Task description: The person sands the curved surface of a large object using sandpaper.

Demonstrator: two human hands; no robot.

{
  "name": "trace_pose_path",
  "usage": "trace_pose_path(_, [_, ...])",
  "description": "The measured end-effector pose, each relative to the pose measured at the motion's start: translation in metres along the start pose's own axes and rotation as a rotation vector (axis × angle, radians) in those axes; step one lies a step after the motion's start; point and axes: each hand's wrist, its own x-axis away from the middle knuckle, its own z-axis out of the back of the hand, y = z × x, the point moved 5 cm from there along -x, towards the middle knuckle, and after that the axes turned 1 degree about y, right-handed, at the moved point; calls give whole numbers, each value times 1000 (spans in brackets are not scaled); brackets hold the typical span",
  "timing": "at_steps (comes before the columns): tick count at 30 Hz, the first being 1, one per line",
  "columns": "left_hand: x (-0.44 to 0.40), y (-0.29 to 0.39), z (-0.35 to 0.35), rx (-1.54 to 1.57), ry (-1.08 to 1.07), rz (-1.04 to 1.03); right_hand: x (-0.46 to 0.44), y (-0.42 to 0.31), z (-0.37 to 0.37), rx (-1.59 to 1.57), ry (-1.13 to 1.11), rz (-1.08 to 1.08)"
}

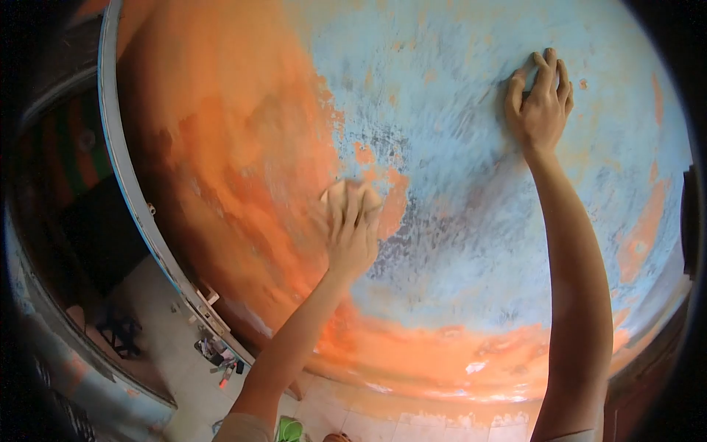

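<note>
A wall (449,272) fills most of the view, orange on the left and along the bottom, worn blue with dark scuffs across the middle and right. My left hand (353,232) presses a pale tan piece of sandpaper (373,199) flat against it, where the orange meets the blue. Slight blur shows around these fingers, and most of the sandpaper is hidden under them. Higher up on the right, my right hand (543,110) rests on the blue paint with its fingers spread and somewhat bent. Nothing shows in it.
To the left stands a grey-blue door edge (121,162) with a latch (212,298). Small mixed items (217,353) lie on the tiled floor (361,409) past it. A green object (289,429) is at the bottom, near my left arm. A dark object (690,221) borders the right side.
</note>
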Motion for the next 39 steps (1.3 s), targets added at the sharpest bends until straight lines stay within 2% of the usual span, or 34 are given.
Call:
trace_pose_path(5, [-33, 21, 33, -17, -33, -74, 0, -3, 2, -4, 0, 10])
trace_pose_path(10, [-88, 20, 39, -98, 166, -88, -1, -1, 2, -2, -9, 3])
trace_pose_path(11, [-85, 22, 38, -98, 166, -88, -1, -1, 2, -2, -9, 4])
trace_pose_path(13, [-68, 20, 32, 168, 23, 76, -1, 0, 1, 0, -30, -5])
trace_pose_path(16, [-23, 20, 23, 157, 5, 66, 0, 0, 0, 12, -31, -3])
trace_pose_path(17, [-22, 23, 23, -102, 48, -41, -1, 1, 1, 15, -23, 1])
trace_pose_path(20, [-46, 26, 34, -32, 111, -108, -1, -2, 2, 8, -10, 1])
trace_pose_path(24, [-93, 24, 43, -39, 112, -96, 0, -2, 3, 11, -23, 2])
trace_pose_path(26, [-102, 14, 31, 73, 135, -7, -2, -2, 3, 13, -13, 22])
trace_pose_path(30, [-45, 19, 19, 108, 68, 30, -2, -2, 3, 5, -12, 2])
trace_pose_path(33, [-12, 24, 14, 26, 57, -76, 0, -1, 3, 9, -12, 3])
trace_pose_path(36, [-34, 28, 32, -16, 46, -66, 0, -2, 2, 13, -14, 3])
trace_pose_path(39, [-87, 27, 38, 61, 141, -118, -2, -2, 4, 11, -24, 5])
